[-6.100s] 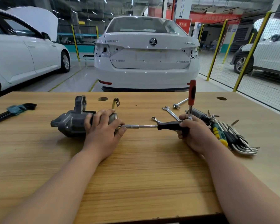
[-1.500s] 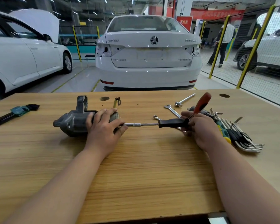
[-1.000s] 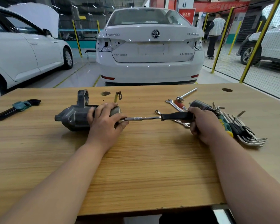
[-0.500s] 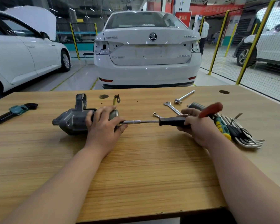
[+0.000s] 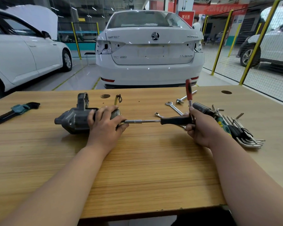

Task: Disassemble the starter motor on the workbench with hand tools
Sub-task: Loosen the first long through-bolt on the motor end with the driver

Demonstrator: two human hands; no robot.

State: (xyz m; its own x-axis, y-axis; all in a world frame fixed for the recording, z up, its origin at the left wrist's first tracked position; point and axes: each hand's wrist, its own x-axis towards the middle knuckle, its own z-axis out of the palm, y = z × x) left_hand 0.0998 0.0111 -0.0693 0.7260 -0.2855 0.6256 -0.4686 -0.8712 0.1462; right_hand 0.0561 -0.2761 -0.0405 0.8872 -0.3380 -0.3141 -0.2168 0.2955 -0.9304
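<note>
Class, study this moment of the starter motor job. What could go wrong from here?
Only the left hand steadies the starter motor; under torque it may roll on the workbench. The long driver could slip off beside that hand. The red handle may snag the wrenches lying by the right hand.

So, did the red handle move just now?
Yes. The red handle swung up from leaning right toward the metal keys to standing straight above the black handle in the right hand; the motor stayed put.
</note>
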